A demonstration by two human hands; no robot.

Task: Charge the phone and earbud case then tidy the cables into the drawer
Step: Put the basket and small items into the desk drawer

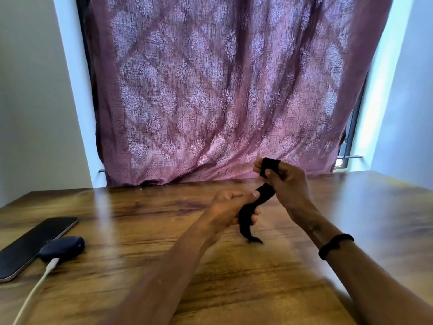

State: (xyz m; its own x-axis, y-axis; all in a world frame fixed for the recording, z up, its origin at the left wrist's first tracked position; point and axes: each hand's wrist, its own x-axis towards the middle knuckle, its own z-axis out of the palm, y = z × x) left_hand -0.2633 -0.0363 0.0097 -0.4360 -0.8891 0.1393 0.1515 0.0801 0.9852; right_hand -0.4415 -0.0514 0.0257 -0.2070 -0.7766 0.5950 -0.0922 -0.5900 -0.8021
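Above the wooden surface [164, 219], left hand [230, 211] and right hand [287, 184] each grip 1 black cable bundle [257, 202], seemingly coiling it; phone [35, 245] and earbud case [62, 247] lie far left, the case plugged into a white cable [35, 289].

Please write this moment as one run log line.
left hand: grips black cable bundle | right hand: grips it | dark blue earbud case: plugged
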